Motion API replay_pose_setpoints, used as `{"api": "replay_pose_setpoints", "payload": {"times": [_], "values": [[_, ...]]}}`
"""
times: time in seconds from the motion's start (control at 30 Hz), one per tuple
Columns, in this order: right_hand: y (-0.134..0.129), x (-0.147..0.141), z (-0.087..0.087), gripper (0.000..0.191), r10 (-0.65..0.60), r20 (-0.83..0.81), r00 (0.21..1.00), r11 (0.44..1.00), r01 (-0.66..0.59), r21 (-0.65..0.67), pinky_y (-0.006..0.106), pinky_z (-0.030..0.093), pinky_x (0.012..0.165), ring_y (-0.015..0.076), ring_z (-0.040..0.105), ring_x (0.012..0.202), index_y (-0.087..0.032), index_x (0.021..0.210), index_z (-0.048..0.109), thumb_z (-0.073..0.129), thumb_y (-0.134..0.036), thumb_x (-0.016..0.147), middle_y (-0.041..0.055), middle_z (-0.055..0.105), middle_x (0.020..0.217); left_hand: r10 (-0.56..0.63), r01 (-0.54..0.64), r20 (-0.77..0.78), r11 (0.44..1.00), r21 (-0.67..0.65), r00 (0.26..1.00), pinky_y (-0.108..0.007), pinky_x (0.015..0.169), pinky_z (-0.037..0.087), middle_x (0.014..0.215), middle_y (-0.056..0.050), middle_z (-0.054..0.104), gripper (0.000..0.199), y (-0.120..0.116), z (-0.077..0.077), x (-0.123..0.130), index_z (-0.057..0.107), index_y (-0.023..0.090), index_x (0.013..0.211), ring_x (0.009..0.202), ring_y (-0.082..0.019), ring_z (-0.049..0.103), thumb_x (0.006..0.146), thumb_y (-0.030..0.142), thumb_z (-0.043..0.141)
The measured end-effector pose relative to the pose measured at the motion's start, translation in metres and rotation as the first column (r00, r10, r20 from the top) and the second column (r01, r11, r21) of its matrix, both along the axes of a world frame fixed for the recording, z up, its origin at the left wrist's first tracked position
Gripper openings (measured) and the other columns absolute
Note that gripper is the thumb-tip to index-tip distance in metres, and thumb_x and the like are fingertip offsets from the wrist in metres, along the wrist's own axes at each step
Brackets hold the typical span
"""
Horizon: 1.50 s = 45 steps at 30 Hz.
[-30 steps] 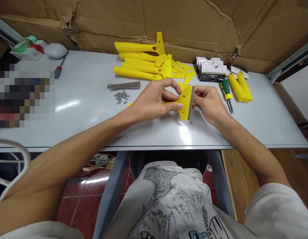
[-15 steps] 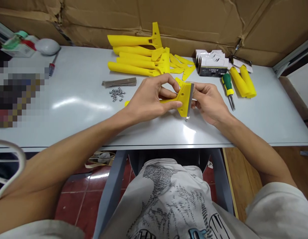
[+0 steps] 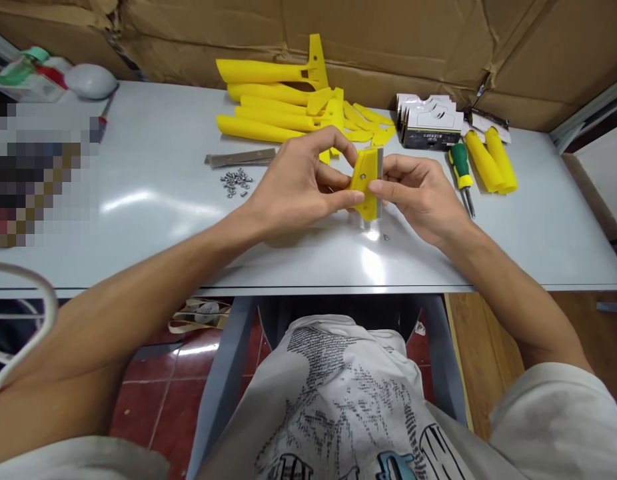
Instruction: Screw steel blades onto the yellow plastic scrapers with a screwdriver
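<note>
My left hand [image 3: 301, 177] is closed around a yellow plastic scraper, its thumb on the near part of the scraper head [image 3: 367, 167]. A thin metal blade [image 3: 380, 177] runs along the head's right edge. My right hand [image 3: 421, 193] pinches the head and blade from the right, thumb on the yellow face and fingers behind. A small metal screw [image 3: 362, 176] shows in a hole of the head. Another small screw [image 3: 386, 237] lies on the table below. My left hand hides the scraper's handle.
Several yellow scraper bodies [image 3: 263, 127] and cover pieces [image 3: 361, 120] lie at the back. Spare blades [image 3: 241, 158] and a screw pile [image 3: 235, 180] sit left of my hands. To the right are printed cards [image 3: 431, 127], a green-yellow screwdriver [image 3: 461, 167] and yellow sleeves [image 3: 488, 160].
The scraper head has turned slightly between my hands. My right thumb has come onto its yellow face, and a shiny screw now shows in the upper hole.
</note>
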State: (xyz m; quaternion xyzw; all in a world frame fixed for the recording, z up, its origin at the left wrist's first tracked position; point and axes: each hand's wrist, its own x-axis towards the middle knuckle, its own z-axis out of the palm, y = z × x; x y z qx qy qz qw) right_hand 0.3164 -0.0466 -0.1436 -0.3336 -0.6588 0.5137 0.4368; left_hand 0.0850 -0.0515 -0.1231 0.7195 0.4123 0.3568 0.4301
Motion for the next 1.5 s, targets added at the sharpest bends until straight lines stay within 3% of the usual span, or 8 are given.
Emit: {"api": "replay_pose_setpoints", "payload": {"times": [0.2, 0.37, 0.57, 0.73, 1.03, 1.17, 1.3, 1.5], "values": [[0.004, 0.015, 0.012, 0.048, -0.159, 0.246, 0.956, 0.980, 0.122, 0.159, 0.035, 0.055, 0.071, 0.0191, 0.068, 0.081, -0.022, 0.086, 0.082, 0.099, -0.067, 0.085, 0.0042, 0.080, 0.088, -0.012, 0.012, -0.001, 1.000, -0.008, 1.000, -0.043, 0.078, 0.072, 0.086, -0.001, 0.084, 0.050, 0.011, -0.008, -0.003, 0.064, 0.025, 0.113, 0.088, -0.031, 0.088, 0.084, 0.045, 0.100], [0.011, 0.047, 0.027, 0.016, -0.032, 0.568, 0.823, 0.977, -0.094, 0.192, 0.036, 0.052, 0.070, 0.0193, 0.070, 0.072, -0.021, 0.087, 0.087, 0.093, -0.034, 0.090, 0.0039, 0.083, 0.080, 0.090, -0.090, -0.007, 0.996, -0.022, 0.996, -0.042, 0.079, 0.073, 0.083, 0.001, 0.082, 0.042, 0.019, -0.007, -0.007, 0.062, 0.026, 0.107, 0.085, -0.029, 0.088, 0.085, 0.036, 0.096], [0.017, 0.044, 0.013, 0.014, 0.067, 0.644, 0.762, 0.950, -0.245, 0.192, 0.034, 0.052, 0.075, 0.0206, 0.076, 0.083, -0.021, 0.104, 0.093, 0.084, -0.027, 0.094, 0.0066, 0.089, 0.103, 0.173, -0.170, 0.029, 0.981, -0.093, 0.984, -0.042, 0.078, 0.073, 0.083, 0.000, 0.080, 0.043, 0.022, 0.001, -0.006, 0.061, 0.026, 0.103, 0.083, -0.028, 0.086, 0.079, 0.025, 0.096], [0.018, 0.033, -0.002, 0.014, 0.028, 0.674, 0.738, 0.925, -0.275, 0.263, 0.033, 0.054, 0.082, 0.0196, 0.075, 0.086, -0.020, 0.096, 0.090, 0.077, -0.018, 0.097, 0.0072, 0.085, 0.101, 0.178, -0.175, 0.022, 0.978, -0.112, 0.984, -0.043, 0.081, 0.074, 0.081, 0.000, 0.078, 0.045, 0.024, 0.001, -0.008, 0.062, 0.026, 0.103, 0.086, -0.029, 0.087, 0.078, 0.028, 0.099], [0.018, 0.035, -0.001, 0.014, -0.184, 0.551, 0.814, 0.836, -0.165, 0.523, 0.035, 0.056, 0.078, 0.0211, 0.075, 0.082, -0.024, 0.094, 0.084, 0.074, -0.015, 0.097, 0.0038, 0.086, 0.095, 0.041, -0.040, 0.023, 0.997, -0.060, 0.999, -0.046, 0.073, 0.074, 0.085, -0.004, 0.082, 0.037, 0.034, -0.014, -0.013, 0.064, 0.027, 0.102, 0.080, -0.029, 0.086, 0.083, 0.036, 0.095], [0.008, 0.021, 0.001, 0.011, -0.291, 0.279, 0.915, 0.691, 0.000, 0.723, 0.035, 0.058, 0.070, 0.0216, 0.080, 0.085, -0.024, 0.105, 0.088, 0.077, -0.022, 0.105, 0.0054, 0.090, 0.103, 0.009, -0.008, 0.008, 0.998, -0.061, 1.000, -0.039, 0.064, 0.070, 0.080, -0.002, 0.080, 0.038, 0.025, -0.017, -0.005, 0.066, 0.025, 0.100, 0.074, -0.028, 0.085, 0.079, 0.036, 0.096], [0.003, 0.006, -0.008, 0.018, -0.308, 0.175, 0.935, 0.553, 0.026, 0.833, 0.037, 0.066, 0.083, 0.0223, 0.084, 0.091, -0.024, 0.116, 0.089, 0.073, -0.020, 0.110, 0.0061, 0.091, 0.106, -0.025, 0.026, 0.015, 0.999, -0.046, 1.000, -0.034, 0.065, 0.068, 0.082, -0.002, 0.083, 0.039, 0.016, -0.017, 0.001, 0.069, 0.024, 0.100, 0.072, -0.025, 0.084, 0.078, 0.041, 0.096], [0.005, 0.000, -0.014, 0.016, -0.387, 0.191, 0.902, 0.566, 0.069, 0.822, 0.043, 0.068, 0.089, 0.0240, 0.083, 0.089, -0.027, 0.115, 0.089, 0.074, -0.026, 0.110, 0.0047, 0.089, 0.100, -0.032, 0.034, 0.031, 0.997, -0.063, 0.999, -0.032, 0.063, 0.067, 0.085, -0.003, 0.085, 0.032, 0.009, -0.014, 0.004, 0.070, 0.024, 0.102, 0.074, -0.025, 0.085, 0.079, 0.032, 0.092]]}}
